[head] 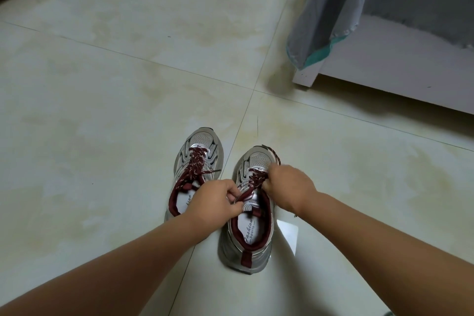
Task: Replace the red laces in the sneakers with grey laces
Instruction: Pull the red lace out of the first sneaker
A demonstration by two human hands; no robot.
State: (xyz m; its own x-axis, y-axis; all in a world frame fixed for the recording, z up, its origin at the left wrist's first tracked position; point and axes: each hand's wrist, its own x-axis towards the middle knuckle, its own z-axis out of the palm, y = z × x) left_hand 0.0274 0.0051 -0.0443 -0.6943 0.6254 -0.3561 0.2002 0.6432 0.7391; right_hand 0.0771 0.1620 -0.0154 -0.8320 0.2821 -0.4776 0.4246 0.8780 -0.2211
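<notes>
While both sneakers stand on the floor tiles (128,84) | left hand (215,200) and right hand (289,187) pinch the red lace (257,177) of the right sneaker (252,213) | left sneaker (197,161) fully laced; no grey laces visible; task barely begun.

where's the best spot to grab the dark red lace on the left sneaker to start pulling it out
Take the dark red speckled lace of the left grey mesh sneaker at its loose end, which pokes out to the right by the top eyelets. Come from above and pinch it sideways: the end lies free, while the crossings lie flat against the tongue. The left hand and right hand are both busy on the right sneaker's lace.
</notes>
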